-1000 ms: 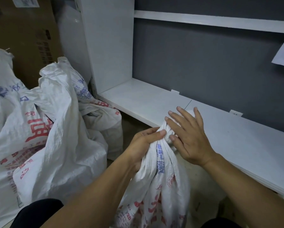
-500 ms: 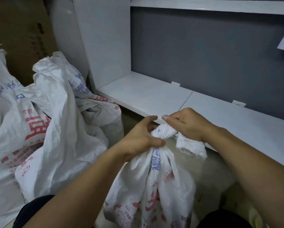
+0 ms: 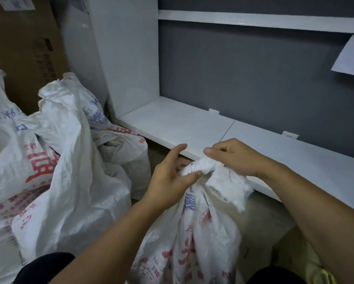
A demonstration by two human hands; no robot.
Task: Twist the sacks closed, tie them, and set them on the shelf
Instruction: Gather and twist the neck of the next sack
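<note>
White red-printed sack [image 3: 192, 232], neck apparently twisted tight.

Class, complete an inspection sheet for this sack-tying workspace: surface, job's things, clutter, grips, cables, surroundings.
Surface: white lower shelf, bare where visible; no sack on it yet.
Job's things: printed sack sits below the shelf's front edge. Its neck is twisted into a rope and its loose end hangs to the right. More sacks are heaped at left, tops slack.
Clutter: yellow item at bottom right, too cropped to identify.
Grips: left grip has fingers curled under the neck, thumb lifted. Right grip is curled round the twisted end.
Cables: nothing seen.
Surroundings: grey back panel, upper shelf, cardboard box behind the heap, paper sheet at right.
</note>
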